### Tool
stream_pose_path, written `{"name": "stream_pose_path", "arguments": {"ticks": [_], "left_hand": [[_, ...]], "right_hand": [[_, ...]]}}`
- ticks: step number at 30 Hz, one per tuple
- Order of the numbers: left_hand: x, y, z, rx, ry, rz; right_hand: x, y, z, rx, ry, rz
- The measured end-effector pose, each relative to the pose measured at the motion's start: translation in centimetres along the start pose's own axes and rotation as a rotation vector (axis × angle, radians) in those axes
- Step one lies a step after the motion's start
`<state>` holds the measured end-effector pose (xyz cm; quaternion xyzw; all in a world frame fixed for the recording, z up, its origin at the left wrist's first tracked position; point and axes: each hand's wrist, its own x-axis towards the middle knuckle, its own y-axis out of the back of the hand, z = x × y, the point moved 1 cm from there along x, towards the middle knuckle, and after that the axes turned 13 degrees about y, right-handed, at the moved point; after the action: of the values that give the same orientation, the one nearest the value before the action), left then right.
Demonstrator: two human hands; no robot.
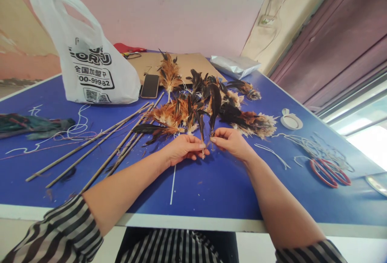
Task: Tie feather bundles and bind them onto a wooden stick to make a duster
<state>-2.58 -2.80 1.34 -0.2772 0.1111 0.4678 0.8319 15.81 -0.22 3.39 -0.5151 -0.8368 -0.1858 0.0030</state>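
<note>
I am looking down at my two hands meeting over the blue tabletop (211, 190). My left hand (183, 149) is closing its fingertips on the quill ends of a small feather bundle (202, 128), and my right hand (231, 142) is pinching the same quills from the other side, thumb and forefinger pressed together. Both hands are holding the stems low, just above the tabletop, so the plumes are fanning away from me and the bare ends are staying lined up between the fingers.

The bundle I am gripping is thin: a few dark, nearly black feathers with rusty brown near the base, standing tilted away from me. It is touching the front edge of the feather pile (211, 105), a loose heap of brown, orange and black plumes with pale fluffy bases, lying just beyond my fingers so more are within easy reach.

To my left, several thin wooden sticks (99, 144) are lying roughly parallel, angled toward the pile. A white string (173, 184) is running along the tabletop below my left hand. Farther back, a phone (150, 86) is lying flat beside a white plastic bag (90, 65) standing upright. On my right, a small white tape roll (290, 121) and red-handled scissors (329, 172) are lying well apart from the feathers, with cut string pieces (314, 148) between them.
</note>
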Motion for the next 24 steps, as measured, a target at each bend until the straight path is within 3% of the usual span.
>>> {"name": "stream_pose_path", "arguments": {"ticks": [10,16,19,24], "left_hand": [[0.0,0.0,-0.2,0.021,-0.004,0.007],[0.3,0.6,0.2,-0.099,-0.077,0.123],[0.4,0.8,0.3,-0.138,-0.108,0.168],[0.1,0.4,0.3,-0.117,-0.096,0.115]], "right_hand": [[0.2,-1.2,0.3,0.164,-0.022,0.034],[0.4,-0.5,-0.1,0.439,-0.013,0.28],[0.4,-0.9,-0.2,0.398,-0.011,0.239],[0.2,-2.4,-0.2,0.225,0.014,0.144]]}}
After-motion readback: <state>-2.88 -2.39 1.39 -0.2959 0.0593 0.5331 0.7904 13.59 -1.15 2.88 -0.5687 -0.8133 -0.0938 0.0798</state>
